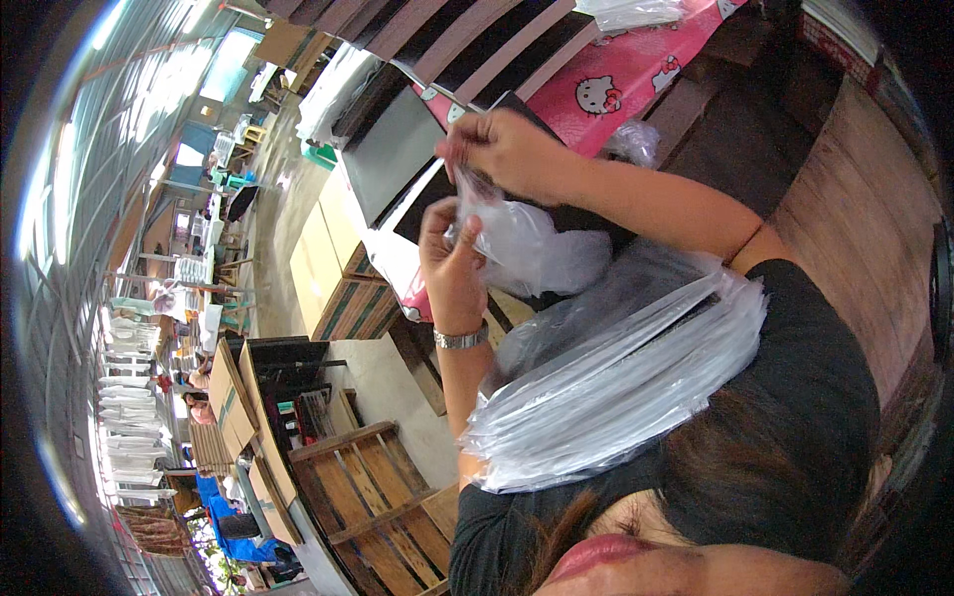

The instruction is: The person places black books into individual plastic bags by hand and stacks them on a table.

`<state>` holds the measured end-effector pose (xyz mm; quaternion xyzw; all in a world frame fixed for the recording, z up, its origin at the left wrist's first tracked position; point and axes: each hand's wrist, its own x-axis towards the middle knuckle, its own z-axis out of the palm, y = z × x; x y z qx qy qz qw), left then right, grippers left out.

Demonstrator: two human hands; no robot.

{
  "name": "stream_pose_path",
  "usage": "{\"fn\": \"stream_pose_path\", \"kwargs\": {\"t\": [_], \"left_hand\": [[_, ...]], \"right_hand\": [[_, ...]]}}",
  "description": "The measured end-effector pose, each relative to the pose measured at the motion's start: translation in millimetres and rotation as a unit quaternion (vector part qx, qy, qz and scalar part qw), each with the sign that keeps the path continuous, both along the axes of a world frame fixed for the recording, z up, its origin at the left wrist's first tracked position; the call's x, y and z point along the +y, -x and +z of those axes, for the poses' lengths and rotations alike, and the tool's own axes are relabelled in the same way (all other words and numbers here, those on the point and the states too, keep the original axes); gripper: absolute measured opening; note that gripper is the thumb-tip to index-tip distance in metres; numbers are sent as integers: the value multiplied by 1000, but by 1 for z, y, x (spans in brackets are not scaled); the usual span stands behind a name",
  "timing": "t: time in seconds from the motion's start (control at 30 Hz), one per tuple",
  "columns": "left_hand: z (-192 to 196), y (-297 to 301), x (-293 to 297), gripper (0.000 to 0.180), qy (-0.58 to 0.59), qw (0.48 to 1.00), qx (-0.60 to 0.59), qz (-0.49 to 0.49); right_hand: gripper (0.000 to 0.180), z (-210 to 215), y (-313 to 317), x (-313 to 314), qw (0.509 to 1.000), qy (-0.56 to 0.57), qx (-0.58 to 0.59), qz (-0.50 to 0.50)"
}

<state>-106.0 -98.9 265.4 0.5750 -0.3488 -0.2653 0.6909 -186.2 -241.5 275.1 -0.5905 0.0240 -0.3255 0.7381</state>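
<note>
Between both hands hangs a clear plastic bag — left hand pinching its edge below, right hand gripping its mouth above — a stack of bags underneath.

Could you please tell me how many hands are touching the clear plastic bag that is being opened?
2: the left hand grips the clear plastic bag from below, and the right hand pinches its top edge. No other hands are visible on it.

Clear plastic bag, pink cartoon-cat cloth, silver wristwatch.
</note>
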Motion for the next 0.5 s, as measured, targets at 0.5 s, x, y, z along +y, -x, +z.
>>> {"fn": "stream_pose_path", "kwargs": {"t": [0.5], "left_hand": [[-47, -87, 135, 36, 56, 939, -253, 227]], "right_hand": [[25, -21, 53, -11, 891, 227, -109, 377]]}}
